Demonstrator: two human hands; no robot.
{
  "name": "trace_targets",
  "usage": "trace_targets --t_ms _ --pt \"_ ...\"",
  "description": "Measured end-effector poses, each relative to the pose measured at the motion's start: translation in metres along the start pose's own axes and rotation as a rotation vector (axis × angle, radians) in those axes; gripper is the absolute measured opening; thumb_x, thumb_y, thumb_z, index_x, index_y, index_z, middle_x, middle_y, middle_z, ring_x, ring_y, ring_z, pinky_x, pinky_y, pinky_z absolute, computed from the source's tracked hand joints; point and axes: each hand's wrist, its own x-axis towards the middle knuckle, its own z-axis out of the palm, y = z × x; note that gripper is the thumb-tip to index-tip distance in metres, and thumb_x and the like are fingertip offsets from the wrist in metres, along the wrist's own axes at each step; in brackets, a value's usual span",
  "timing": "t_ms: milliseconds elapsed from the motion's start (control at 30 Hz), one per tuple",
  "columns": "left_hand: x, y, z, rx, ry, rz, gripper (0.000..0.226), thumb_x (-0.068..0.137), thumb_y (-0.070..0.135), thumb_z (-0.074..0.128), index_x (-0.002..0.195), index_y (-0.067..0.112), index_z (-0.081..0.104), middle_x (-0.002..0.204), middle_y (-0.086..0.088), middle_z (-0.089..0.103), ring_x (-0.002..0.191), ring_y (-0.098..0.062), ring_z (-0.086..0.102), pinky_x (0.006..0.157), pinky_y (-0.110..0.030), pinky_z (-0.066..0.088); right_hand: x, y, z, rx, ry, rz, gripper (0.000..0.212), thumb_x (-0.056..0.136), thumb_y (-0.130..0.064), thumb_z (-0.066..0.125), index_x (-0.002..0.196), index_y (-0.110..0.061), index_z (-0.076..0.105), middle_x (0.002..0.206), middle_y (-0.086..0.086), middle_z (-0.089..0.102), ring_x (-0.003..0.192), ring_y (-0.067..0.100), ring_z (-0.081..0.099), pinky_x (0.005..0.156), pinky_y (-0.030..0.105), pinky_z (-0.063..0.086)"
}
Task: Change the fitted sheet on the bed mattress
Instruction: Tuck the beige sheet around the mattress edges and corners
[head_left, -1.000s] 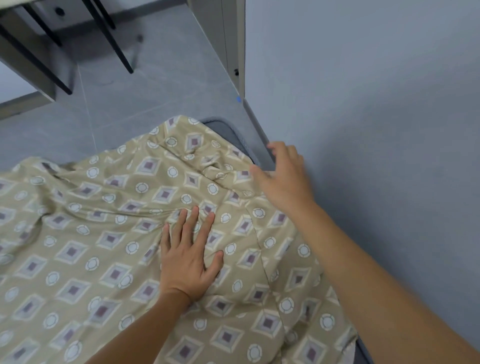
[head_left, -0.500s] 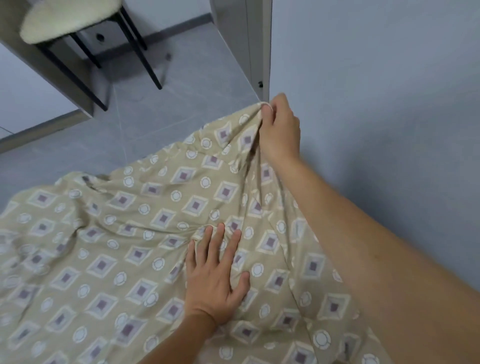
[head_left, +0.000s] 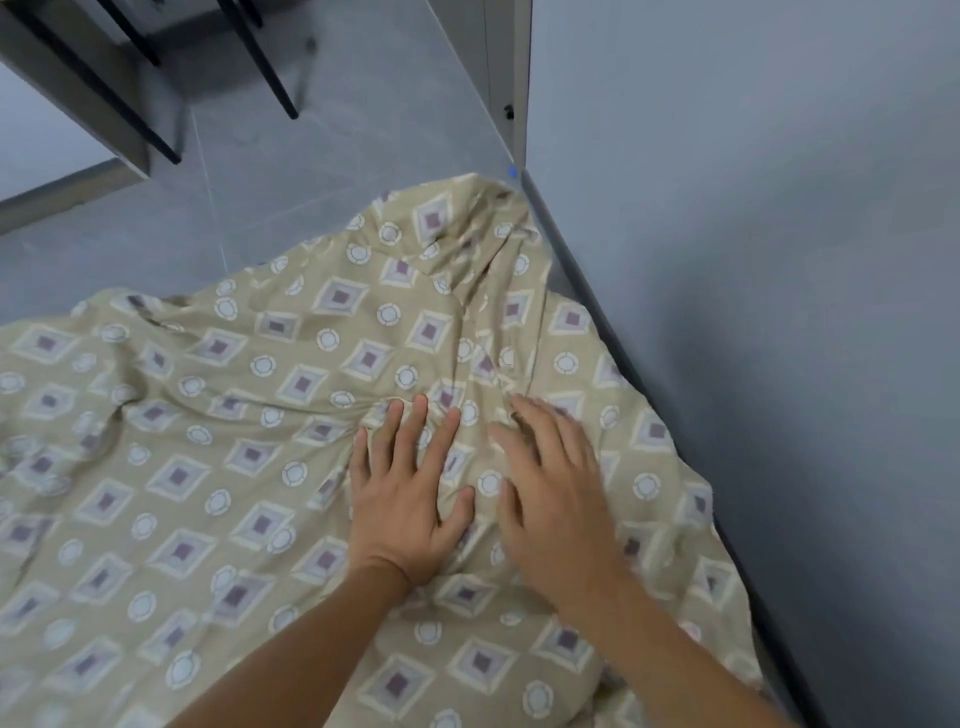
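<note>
A tan fitted sheet (head_left: 218, 415) printed with purple squares and white circles lies wrinkled over the bed and hides the mattress. Its far corner (head_left: 467, 218) is bunched up by the wall. My left hand (head_left: 408, 493) rests flat on the sheet with its fingers spread. Just to its right, my right hand (head_left: 553, 493) hovers on or close above the sheet with fingers apart, blurred by motion. Neither hand grips the cloth.
A blue-grey wall (head_left: 753, 260) runs along the bed's right side. Grey tiled floor (head_left: 322, 171) lies beyond the bed's far end. Black stool legs (head_left: 270, 73) and a grey furniture panel (head_left: 78, 98) stand at the top left, and a door frame (head_left: 511, 78) meets the wall.
My right hand let go of the raised sheet corner and came back down beside my left hand. The corner dropped and now covers the mattress corner. My left hand stayed flat.
</note>
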Motion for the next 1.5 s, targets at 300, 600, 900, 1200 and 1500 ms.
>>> trace_targets --t_ms 300,600,900,1200,1500 --pt "-0.004 0.000 0.001 -0.014 0.028 0.006 0.078 0.097 0.063 0.033 0.167 0.036 0.014 0.176 -0.002 0.009 0.162 -0.029 0.004 0.127 -0.061 0.008 -0.159 -0.031 0.052 -0.144 -0.058 0.188 0.079 0.085 -0.033 0.066 0.160 -0.023 0.043 0.174 0.005 0.022 0.161 0.026 0.019 0.126 0.055 0.026" --pt "-0.006 -0.002 0.001 -0.024 0.092 0.036 0.073 0.101 0.065 0.034 0.166 0.038 0.018 0.175 -0.001 0.015 0.161 -0.030 0.010 0.127 -0.060 0.008 -0.160 -0.029 0.066 -0.224 0.090 0.146 0.074 0.092 -0.030 0.056 0.163 -0.018 0.037 0.174 0.010 0.019 0.162 0.026 0.012 0.127 0.057 0.021" --pt "-0.103 -0.019 -0.022 -0.054 -0.027 0.144 0.076 0.098 0.062 0.034 0.166 0.032 0.022 0.174 -0.008 0.016 0.161 -0.032 0.013 0.126 -0.060 0.009 -0.169 -0.032 0.069 -0.315 0.149 0.127 0.069 0.094 -0.033 0.048 0.161 -0.020 0.039 0.173 0.009 0.023 0.161 0.028 0.015 0.128 0.055 0.015" --pt "-0.344 -0.080 -0.102 0.031 -0.022 -0.069 0.055 0.099 0.048 0.050 0.146 0.020 0.054 0.151 -0.013 0.045 0.139 -0.036 0.044 0.115 -0.054 0.033 -0.204 -0.091 0.046 -0.337 -0.039 0.166 0.066 0.105 -0.036 0.040 0.166 -0.018 0.023 0.175 0.016 0.008 0.161 0.038 0.007 0.127 0.060 0.015" --pt "-0.434 -0.084 -0.022 -0.061 -0.090 -0.284 0.086 0.093 0.052 0.040 0.168 0.016 0.015 0.175 -0.013 0.003 0.162 -0.031 0.004 0.129 -0.055 0.008 -0.352 -0.128 0.113 -0.283 -0.164 -0.148 0.073 0.097 -0.037 0.056 0.165 -0.024 0.033 0.175 0.008 0.016 0.162 0.029 0.010 0.127 0.059 0.019"
